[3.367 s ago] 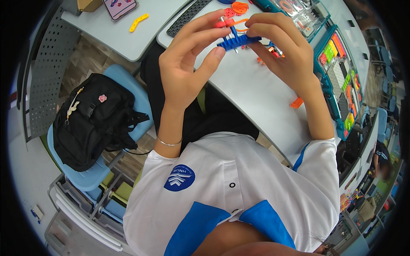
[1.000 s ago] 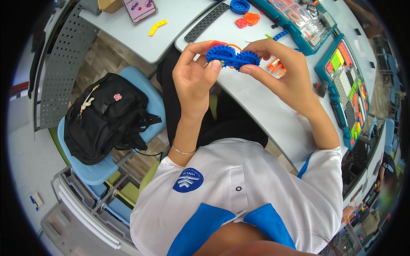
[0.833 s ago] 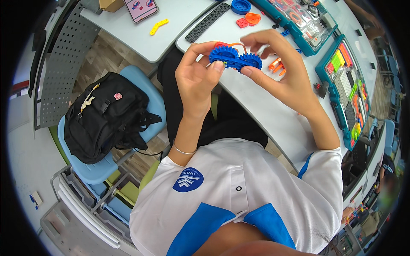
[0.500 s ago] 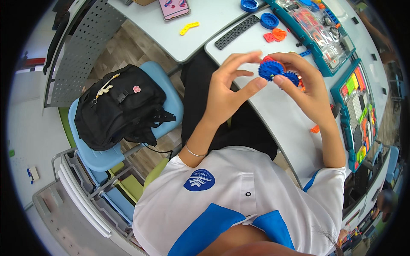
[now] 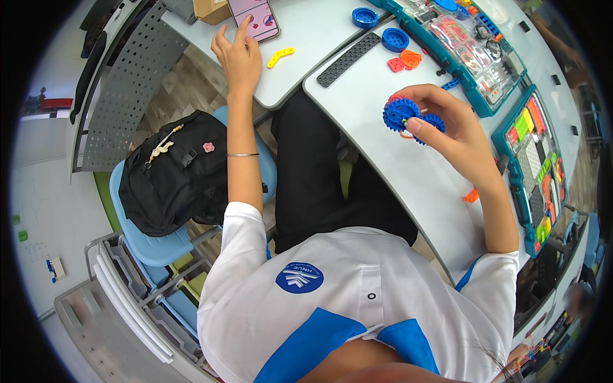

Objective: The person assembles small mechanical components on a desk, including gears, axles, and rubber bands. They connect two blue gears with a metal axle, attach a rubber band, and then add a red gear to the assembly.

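Over the right-hand table, my right hand [image 5: 454, 124] pinches a gear assembly [image 5: 397, 115] between thumb and fingers. Two blue toothed gears show on it, with a red part behind and a bit of orange below. My left hand [image 5: 240, 64] reaches out to a tablet or phone with a pink screen [image 5: 267, 24] on the left table. Its fingers are spread, and a fingertip lies at the screen's edge; whether it touches the glass I cannot tell. Just right of that hand rests a yellow bent beam [image 5: 280, 57].
A long dark grey beam [image 5: 348, 60], blue wheels [image 5: 395, 39] and orange pieces [image 5: 410, 59] lie on the right table. Two teal-edged parts cases [image 5: 476, 82] line its far side. A cardboard box [image 5: 211, 11] stands by the tablet. A black backpack [image 5: 175, 175] sits on a blue chair.
My left hand has left the gears and swung far left to the pink screen. My right hand still holds the gear assembly in nearly the same place.
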`<state>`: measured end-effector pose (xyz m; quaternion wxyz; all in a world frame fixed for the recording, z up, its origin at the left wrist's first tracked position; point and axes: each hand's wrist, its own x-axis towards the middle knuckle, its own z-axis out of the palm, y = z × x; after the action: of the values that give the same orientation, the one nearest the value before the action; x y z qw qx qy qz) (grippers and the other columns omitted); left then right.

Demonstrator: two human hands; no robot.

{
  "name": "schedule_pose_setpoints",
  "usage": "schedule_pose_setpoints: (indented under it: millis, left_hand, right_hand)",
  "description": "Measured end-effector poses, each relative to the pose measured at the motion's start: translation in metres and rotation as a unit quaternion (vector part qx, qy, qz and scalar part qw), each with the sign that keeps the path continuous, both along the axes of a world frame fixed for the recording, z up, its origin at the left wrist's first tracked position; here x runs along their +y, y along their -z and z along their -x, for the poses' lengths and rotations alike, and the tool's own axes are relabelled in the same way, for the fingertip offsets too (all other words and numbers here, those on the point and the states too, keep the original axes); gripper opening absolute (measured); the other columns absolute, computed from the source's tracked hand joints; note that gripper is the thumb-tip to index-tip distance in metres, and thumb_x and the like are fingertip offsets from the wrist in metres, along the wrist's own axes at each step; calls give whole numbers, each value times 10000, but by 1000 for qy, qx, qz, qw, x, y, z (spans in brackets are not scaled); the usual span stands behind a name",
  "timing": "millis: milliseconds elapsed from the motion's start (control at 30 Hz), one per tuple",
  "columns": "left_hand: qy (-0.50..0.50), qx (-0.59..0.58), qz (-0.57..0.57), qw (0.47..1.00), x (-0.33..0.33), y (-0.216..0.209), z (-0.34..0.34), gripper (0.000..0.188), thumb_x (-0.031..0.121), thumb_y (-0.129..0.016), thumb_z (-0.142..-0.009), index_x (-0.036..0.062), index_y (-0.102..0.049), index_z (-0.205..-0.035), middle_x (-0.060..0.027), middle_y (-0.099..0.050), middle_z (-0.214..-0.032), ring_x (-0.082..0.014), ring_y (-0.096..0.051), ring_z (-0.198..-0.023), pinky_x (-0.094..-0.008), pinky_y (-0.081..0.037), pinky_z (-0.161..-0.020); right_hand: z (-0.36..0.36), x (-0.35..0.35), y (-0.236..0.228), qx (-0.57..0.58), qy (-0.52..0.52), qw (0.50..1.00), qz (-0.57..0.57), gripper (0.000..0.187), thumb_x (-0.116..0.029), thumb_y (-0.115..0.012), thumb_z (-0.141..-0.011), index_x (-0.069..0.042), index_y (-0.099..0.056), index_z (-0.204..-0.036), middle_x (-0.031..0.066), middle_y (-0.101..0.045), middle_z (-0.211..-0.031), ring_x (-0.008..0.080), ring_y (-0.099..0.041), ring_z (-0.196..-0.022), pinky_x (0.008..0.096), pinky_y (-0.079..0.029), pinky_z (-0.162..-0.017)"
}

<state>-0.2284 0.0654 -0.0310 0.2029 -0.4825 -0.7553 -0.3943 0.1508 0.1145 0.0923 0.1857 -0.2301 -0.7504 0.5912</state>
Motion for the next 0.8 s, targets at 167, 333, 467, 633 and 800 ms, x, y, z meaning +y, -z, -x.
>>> schedule_pose_setpoints:
  millis: [167,333,467,633,800]
  left_hand:
    - [25,-26,8,999,-4,3,4,401,77,-513,-908,190,-647,-1269,-225,-393,-1385,-385,-281,-1344,-468,-345,-1080]
    - [20,-45,11,999,-5,4,2,412,64,-507,-895,191,-655,-1258,-212,-406,-1378,-373,-289,-1342,-457,-351,-1077]
    - [22,-54,-9,998,-6,2,0,403,63,-510,-886,193,-670,-1232,-187,-433,-1360,-357,-308,-1326,-437,-345,-1078]
    - [36,-83,-26,996,-11,3,8,389,58,-509,-877,190,-688,-1196,-155,-464,-1328,-339,-315,-1319,-424,-337,-1084]
    - [18,-87,-24,996,-8,6,4,381,52,-503,-875,177,-696,-1180,-148,-471,-1326,-336,-314,-1321,-427,-336,-1087]
  right_hand:
    - [-1,9,-2,-37,0,970,239,386,-224,-658,-937,18,-588,-1230,88,-657,-1136,127,-617,-1017,285,-464,-929]
    - [-3,10,7,1,30,947,320,499,-288,-638,-960,50,-534,-1311,84,-650,-1154,129,-606,-1071,281,-457,-944]
    - [-2,10,8,0,17,962,274,494,-324,-651,-951,41,-566,-1272,70,-648,-1114,118,-597,-1035,259,-457,-914]
    - [2,10,5,-23,-19,969,247,423,-341,-664,-938,16,-616,-1161,53,-646,-978,94,-586,-863,243,-467,-783]
    - [0,13,7,-62,-35,973,219,507,-373,-660,-913,6,-592,-1244,76,-642,-1068,112,-589,-939,236,-475,-807]
